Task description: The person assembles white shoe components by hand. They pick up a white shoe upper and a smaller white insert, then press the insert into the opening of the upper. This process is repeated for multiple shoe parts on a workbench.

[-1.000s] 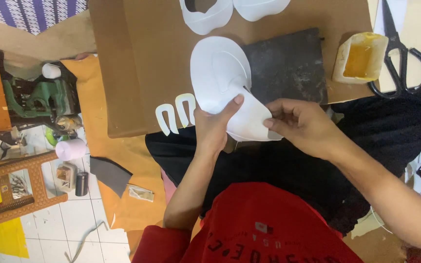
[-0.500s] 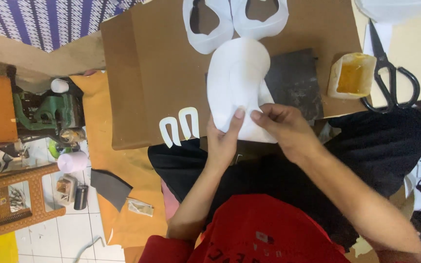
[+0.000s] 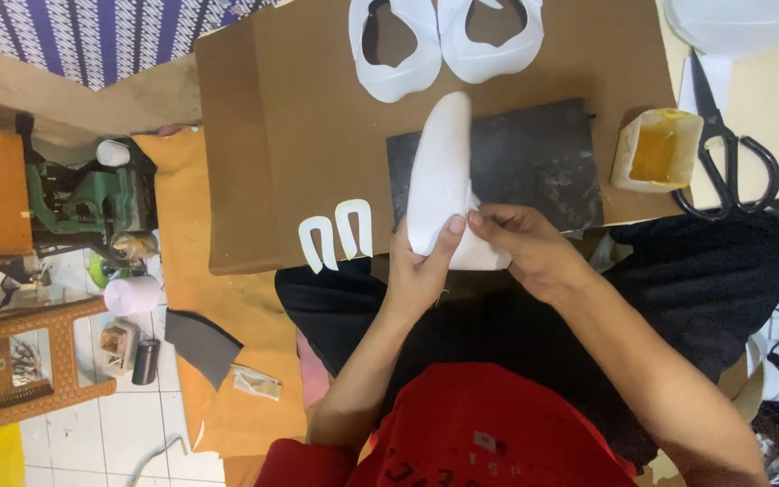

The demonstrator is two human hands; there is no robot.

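Brown cardboard board (image 3: 317,117) is carrying the work, and at the frame's middle left hand (image 3: 421,271) and right hand (image 3: 525,248) are pinching the folded white piece (image 3: 439,171) closed, apparently keeping its edges together.

— Where is the camera?
— There is only one. It sits on the person's head and looks straight down.
— What fills the view?
— The brown worktop (image 3: 317,135) is at the top. The person's lap and red shirt (image 3: 489,442) are at the bottom.
— Is it close?
— Quite close. Both arms reach up from the bottom edge. The tiled floor (image 3: 128,415) shows at the left.
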